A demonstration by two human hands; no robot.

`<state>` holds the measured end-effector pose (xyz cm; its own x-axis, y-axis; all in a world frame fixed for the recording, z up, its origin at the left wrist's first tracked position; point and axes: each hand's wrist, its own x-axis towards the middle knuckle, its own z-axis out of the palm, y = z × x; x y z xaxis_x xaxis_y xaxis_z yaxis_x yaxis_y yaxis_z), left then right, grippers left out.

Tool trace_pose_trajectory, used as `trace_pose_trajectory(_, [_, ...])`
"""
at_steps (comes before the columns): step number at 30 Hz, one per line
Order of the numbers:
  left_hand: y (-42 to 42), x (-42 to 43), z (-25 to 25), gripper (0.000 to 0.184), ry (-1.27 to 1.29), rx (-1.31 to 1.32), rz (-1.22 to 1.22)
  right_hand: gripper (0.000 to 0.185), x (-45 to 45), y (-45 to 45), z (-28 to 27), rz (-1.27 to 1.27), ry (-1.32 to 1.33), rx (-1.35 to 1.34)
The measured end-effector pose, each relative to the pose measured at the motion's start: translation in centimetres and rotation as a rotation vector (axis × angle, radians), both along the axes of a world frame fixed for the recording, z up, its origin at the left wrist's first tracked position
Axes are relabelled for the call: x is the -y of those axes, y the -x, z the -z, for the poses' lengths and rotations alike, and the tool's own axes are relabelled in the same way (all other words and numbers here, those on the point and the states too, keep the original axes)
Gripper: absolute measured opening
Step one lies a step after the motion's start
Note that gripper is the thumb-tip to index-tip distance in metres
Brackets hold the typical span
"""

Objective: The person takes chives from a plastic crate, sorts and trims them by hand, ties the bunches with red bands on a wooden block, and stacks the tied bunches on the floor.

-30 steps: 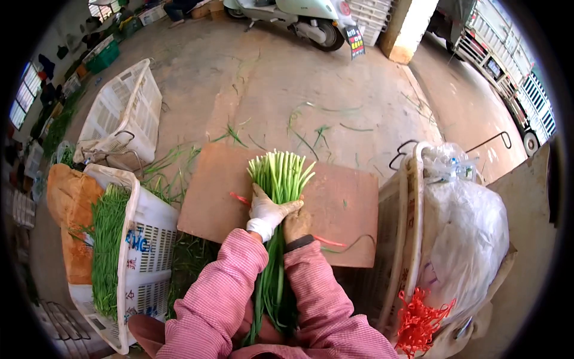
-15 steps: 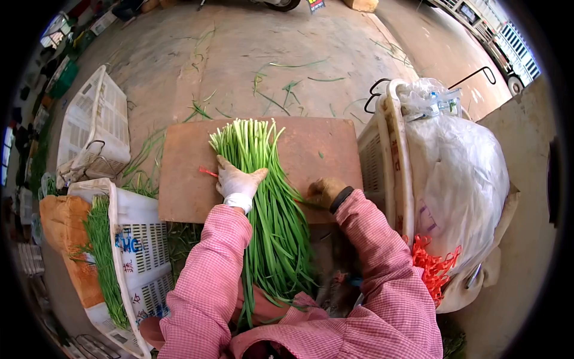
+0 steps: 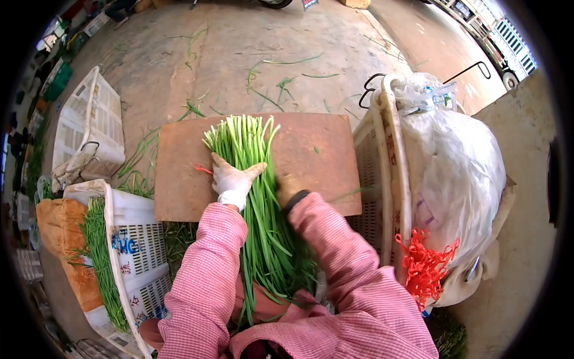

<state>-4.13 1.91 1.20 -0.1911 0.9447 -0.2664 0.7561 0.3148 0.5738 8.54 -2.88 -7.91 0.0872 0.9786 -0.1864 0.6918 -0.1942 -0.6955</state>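
A thick bunch of chives (image 3: 258, 203) lies lengthwise on a brown board (image 3: 326, 140), pale cut ends away from me and green leaves hanging over the near edge towards my lap. My left hand (image 3: 234, 180), in a whitish glove, grips the bunch from the left near its pale ends, thumb across the top. Beside its fingers a thin red tie (image 3: 204, 169) shows on the board. At the bunch's right side is my right hand (image 3: 291, 188), in a brownish glove with a dark cuff; motion smears it and its fingers cannot be made out.
On the left, a white crate (image 3: 140, 236) holds more chives, with another crate (image 3: 89, 128) farther off. A plastic-lined basket (image 3: 388, 155) stands at right, red ties (image 3: 426, 266) hanging on its near side. Loose leaves (image 3: 284, 84) litter the floor.
My right hand has moved left from the board's right part to the bunch's side. A loose green leaf now lies near the board's right edge. My left hand keeps its hold.
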Motion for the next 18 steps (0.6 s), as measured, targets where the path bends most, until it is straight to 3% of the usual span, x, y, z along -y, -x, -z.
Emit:
trace_pose_trajectory(1, [-0.1, -0.1, -0.3, 0.118, 0.022, 0.004, -0.001, 0.026, 0.3, 3.3, 0.6, 0.122, -0.045, 0.158])
trace_pose_trajectory(3, [-0.2, 0.1, -1.0, 0.121, 0.069, -0.03, 0.056, 0.035, -0.2, 6.4, -6.7, 0.477, 0.407, 0.014])
trace_pose_trajectory(4, [-0.3, 0.6, -1.6, 0.121, 0.081, -0.088, 0.081, 0.035, 0.3, 7.7, -4.2, 0.348, 0.284, 0.211])
trace_pose_trajectory(7, [-1.2, 0.9, -1.4, 0.117, 0.072, -0.185, 0.044, 0.039, 1.4, 7.7, -3.0, 0.458, 0.092, 0.081])
trace_pose_trajectory(10, [-1.2, 0.8, -0.8, 0.112, 0.052, -0.19, 0.03, 0.027, 2.2, 2.4, -5.0, -0.167, 0.078, 0.321])
trace_pose_trajectory(11, [-1.1, 0.6, -0.9, 0.111, 0.061, -0.179, 0.023, 0.029, 2.4, -0.3, -6.5, -0.223, 0.051, 0.318])
trace_pose_trajectory(13, [-1.1, 0.7, -0.6, 0.111, 0.043, -0.179, 0.01, 0.018, 3.0, -4.9, -6.3, 0.003, -0.115, 0.261])
trace_pose_trajectory(14, [-1.2, 0.7, -0.5, 0.11, 0.022, -0.185, 0.014, 0.017, 2.9, -7.0, -4.6, -0.058, -0.066, 0.288])
trace_pose_trajectory(15, [-1.3, 0.8, -0.8, 0.11, 0.031, -0.177, 0.012, 0.02, 2.9, -7.9, -5.4, -0.127, 0.208, 0.225])
trace_pose_trajectory(18, [-1.2, 0.8, -1.0, 0.109, 0.043, -0.167, 0.011, 0.023, 3.4, -8.2, -4.3, -0.319, 0.361, 0.253])
